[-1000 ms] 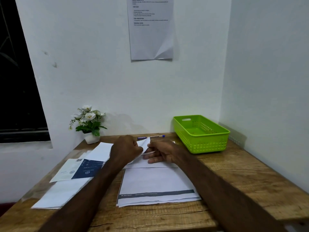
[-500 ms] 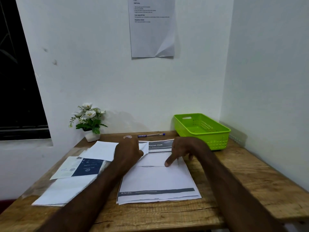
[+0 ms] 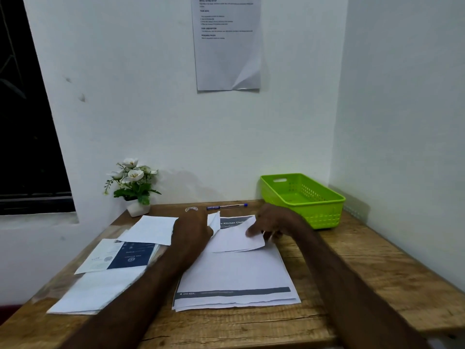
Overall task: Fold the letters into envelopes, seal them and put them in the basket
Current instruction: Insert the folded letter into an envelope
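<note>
Fingers of the left hand (image 3: 192, 229): curled, pinching the upturned left corner of the folded letter (image 3: 236, 239). Fingers of the right hand (image 3: 273, 222): loosely bent, forefinger pressing the letter's right part. Landmark: the sheet stack (image 3: 234, 275) mid-table.
- Left of stack: envelopes (image 3: 148, 229), loose papers.
- On the stack's far end: the folded letter.
- Right of stack: green basket (image 3: 324, 215), nothing seen inside.
- Risk: the letter likely slides on the smooth stack under uneven pressing, skewing the crease; a crooked fold may jam in an envelope.
</note>
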